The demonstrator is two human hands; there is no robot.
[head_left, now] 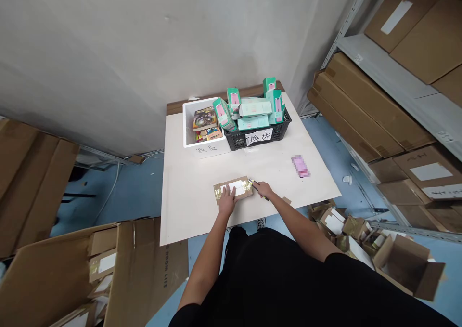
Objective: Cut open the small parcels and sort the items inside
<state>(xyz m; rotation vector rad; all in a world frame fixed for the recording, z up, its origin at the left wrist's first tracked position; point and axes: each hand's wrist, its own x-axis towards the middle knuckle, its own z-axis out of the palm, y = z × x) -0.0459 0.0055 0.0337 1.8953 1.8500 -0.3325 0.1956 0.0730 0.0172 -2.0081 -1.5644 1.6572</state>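
A small brown cardboard parcel (234, 188) with a white label and yellow tape lies near the front of the white table (187, 206). My left hand (227, 202) rests flat on the parcel's near left side, fingers spread. My right hand (264, 189) is closed round a slim knife-like tool (254, 183) whose tip touches the parcel's right end.
At the table's back stand a white bin (187, 124) of small boxes and a black basket (260, 134) of teal boxes. A pink item (300, 166) lies at the right. Opened cartons litter the floor on both sides; shelving with large boxes stands right.
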